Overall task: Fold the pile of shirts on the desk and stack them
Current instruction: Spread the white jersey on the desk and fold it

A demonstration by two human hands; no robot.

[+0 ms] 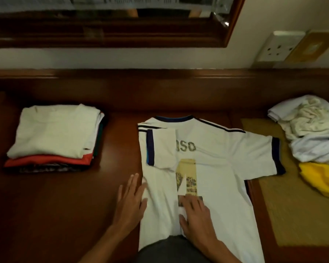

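Note:
A white jersey (213,168) with dark trim lies back-up in the middle of the wooden desk (55,196). Its left side and sleeve are folded over onto the back; the right sleeve lies spread out. My left hand (130,202) presses flat along the folded left edge, fingers straight. My right hand (195,217) rests flat on the inner edge of the fold, near the printed number. At the left stands a stack of folded shirts (53,133), white on top, red and dark ones below. A crumpled pile of unfolded shirts (310,130), white and yellow, sits at the far right.
A woven mat (292,211) covers the desk's right part, under the pile and the jersey's right edge. A raised wooden ledge (160,78) runs along the back below a framed mirror (110,19). A wall socket (275,48) is at the upper right.

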